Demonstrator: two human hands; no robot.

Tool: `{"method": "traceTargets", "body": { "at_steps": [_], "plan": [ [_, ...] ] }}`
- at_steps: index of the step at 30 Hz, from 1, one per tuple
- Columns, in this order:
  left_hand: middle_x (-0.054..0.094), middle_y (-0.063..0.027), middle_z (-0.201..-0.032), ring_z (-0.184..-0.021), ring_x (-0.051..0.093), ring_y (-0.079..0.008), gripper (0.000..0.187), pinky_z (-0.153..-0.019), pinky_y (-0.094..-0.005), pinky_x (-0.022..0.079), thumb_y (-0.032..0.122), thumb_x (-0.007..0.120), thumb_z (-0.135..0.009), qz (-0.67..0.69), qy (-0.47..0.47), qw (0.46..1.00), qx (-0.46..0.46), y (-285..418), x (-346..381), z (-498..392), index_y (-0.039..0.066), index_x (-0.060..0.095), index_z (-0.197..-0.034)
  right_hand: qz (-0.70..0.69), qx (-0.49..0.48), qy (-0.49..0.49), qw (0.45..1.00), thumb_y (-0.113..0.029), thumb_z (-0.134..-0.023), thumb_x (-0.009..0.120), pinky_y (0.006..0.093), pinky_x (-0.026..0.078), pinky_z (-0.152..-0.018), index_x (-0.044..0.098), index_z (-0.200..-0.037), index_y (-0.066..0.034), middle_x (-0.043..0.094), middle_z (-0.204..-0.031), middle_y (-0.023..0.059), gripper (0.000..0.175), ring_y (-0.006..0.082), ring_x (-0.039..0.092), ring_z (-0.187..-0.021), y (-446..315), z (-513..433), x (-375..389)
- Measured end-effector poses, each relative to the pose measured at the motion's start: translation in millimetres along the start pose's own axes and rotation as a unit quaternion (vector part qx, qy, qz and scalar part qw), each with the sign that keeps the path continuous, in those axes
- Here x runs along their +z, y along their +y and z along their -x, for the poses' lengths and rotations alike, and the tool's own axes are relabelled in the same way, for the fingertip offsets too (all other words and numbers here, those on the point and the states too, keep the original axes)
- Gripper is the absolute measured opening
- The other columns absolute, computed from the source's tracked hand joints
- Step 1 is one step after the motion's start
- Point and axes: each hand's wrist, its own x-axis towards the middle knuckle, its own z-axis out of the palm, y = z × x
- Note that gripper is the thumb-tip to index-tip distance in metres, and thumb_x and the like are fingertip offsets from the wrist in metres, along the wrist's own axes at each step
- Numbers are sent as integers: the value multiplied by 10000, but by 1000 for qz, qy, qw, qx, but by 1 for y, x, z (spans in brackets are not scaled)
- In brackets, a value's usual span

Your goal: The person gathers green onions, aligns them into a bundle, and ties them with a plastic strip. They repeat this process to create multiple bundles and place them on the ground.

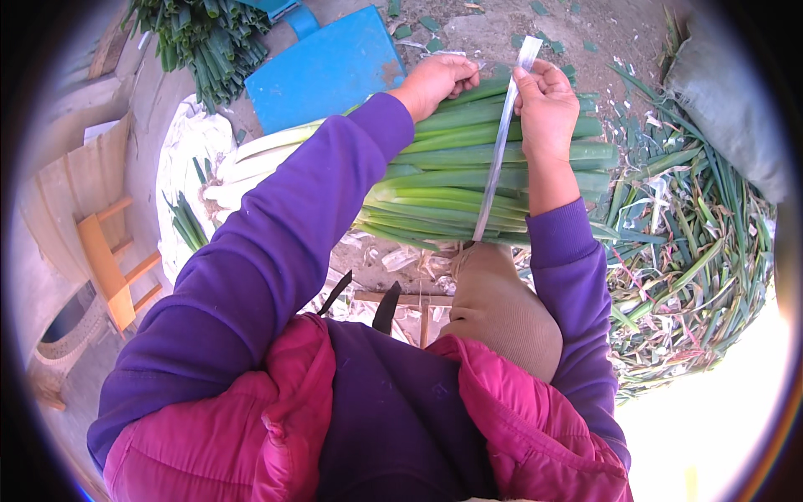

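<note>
A big bunch of green onions (pixel 452 163) lies crosswise before me, white root ends to the left and cut green tops to the right. A clear plastic tape strip (pixel 499 150) runs over the leaves from the near side to the far side. The fingers of my right hand (pixel 544 103) pinch this strip near its upper end, above the far edge of the bunch. My left hand (pixel 442 78) is at the far edge too, fingers curled, with what looks like a thin clear strand at its fingertips. The underside of the bunch is hidden.
Beyond the bunch stands a blue panel (pixel 326 69), with another green onion bundle (pixel 201 47) at its left. White cloth (pixel 188 150) lies under the root ends. A leaf scrap heap (pixel 690 251) and a pale sack (pixel 728 106) are at the right, an orange wooden stool (pixel 110 270) at the left.
</note>
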Motion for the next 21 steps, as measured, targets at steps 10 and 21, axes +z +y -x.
{"method": "traceTargets", "body": {
  "at_steps": [10,21],
  "plan": [
    [553,0,-815,-737,475,-111,167,-675,-239,386,168,497,-824,-170,-125,973,95,9,7,19,33,594,-843,305,-112,-60,944,-118,-758,674,239,443,-613,633,-853,4,606,-709,33,160,92,528,-649,5,-21,11],
    [596,-56,-925,-880,511,-128,429,-840,-281,407,374,441,-931,-272,-131,945,123,1,8,20,-7,565,-1084,319,-87,-162,930,-239,-756,669,302,458,-611,654,-874,-25,640,-736,91,245,193,587,-652,-6,-29,-7]
  ]
}}
